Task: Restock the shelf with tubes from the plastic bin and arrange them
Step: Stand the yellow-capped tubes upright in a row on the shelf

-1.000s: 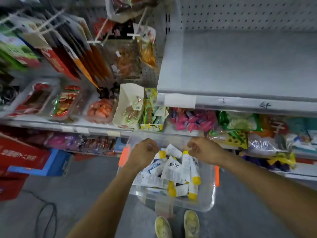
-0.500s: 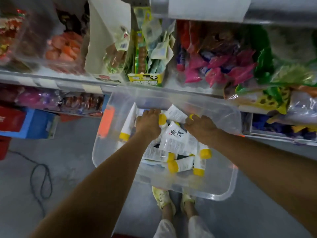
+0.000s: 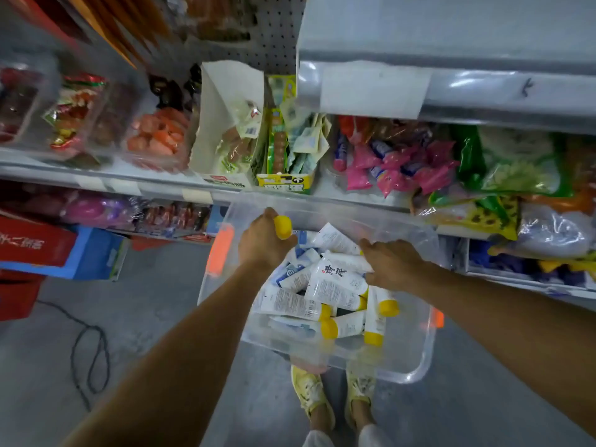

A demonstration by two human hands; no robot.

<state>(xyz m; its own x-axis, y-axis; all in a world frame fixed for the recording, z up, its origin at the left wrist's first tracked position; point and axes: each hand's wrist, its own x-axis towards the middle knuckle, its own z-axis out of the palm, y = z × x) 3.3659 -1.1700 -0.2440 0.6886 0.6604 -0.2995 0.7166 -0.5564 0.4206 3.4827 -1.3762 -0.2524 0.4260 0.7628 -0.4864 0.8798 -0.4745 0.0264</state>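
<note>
- The tubes [image 3: 335, 285], white with yellow caps, lie jumbled in a heap inside the plastic bin [image 3: 416, 369], mostly toward its far and middle part.
- The bin is clear, with an orange latch [image 3: 220, 250] on its left end and another on its right end; it sits in front of the person, its far rim just below the edge of the middle shelf [image 3: 129, 185].
- The left hand [image 3: 263, 243] is over the far left part of the bin, fingers curled round one tube [image 3: 283, 227]; only that tube's yellow cap shows, poking out on the far side of the fist.
- The right hand [image 3: 392, 262] lies on the right side of the heap, fingers bent down onto the tubes; whether it grips one I cannot tell.
- Above on the right, the grey upper shelf [image 3: 451, 30] carries a blank paper label [image 3: 374, 91] on its front strip.
- The middle shelf holds pink packets [image 3: 403, 166], green bags [image 3: 516, 162] to their right, and a yellow carton [image 3: 285, 180] to their left.
- On the grey floor [image 3: 154, 304], a dark cable [image 3: 90, 359] loops at the left; a red box [image 3: 32, 246] and a blue box [image 3: 93, 253] stand farther left.
- The person's yellow shoes [image 3: 311, 391] show below the bin's near edge.
</note>
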